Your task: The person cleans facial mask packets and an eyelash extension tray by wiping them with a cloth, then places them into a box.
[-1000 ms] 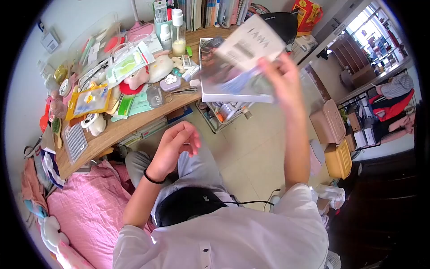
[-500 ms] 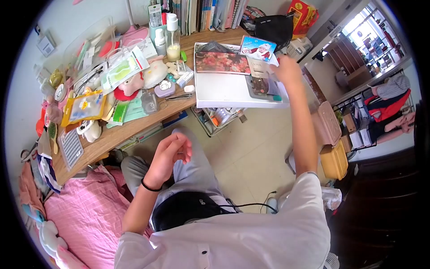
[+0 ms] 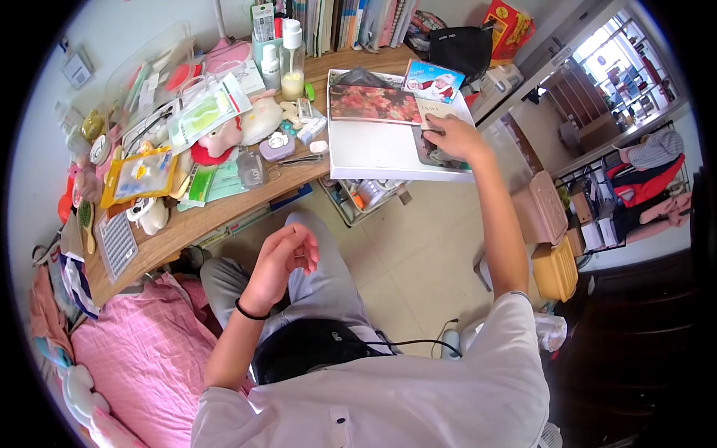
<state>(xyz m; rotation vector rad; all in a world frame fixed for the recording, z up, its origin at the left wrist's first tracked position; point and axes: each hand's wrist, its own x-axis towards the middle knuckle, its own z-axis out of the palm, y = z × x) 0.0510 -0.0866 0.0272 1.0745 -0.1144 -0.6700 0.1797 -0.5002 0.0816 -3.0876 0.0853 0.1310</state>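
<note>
A shallow white box lies on the desk's right part. Inside it are a floral-printed flat packet, a blue card with red-and-white figures, a pale card and a dark, partly covered item. My right hand reaches over the box's right side, its fingertips on the pale card and the dark item; its fingers are apart. My left hand hangs above my lap with curled fingers, holding nothing visible, near no object.
The wooden desk carries plush toys, a pump bottle, a yellow pouch and a pill-like grid sheet. Books line the back. A wire basket sits below the desk edge; a black bag is behind the box.
The pale card, raised in my right hand a second ago, now lies in the box. My right hand has come down and moved left over it. My left hand has barely moved.
</note>
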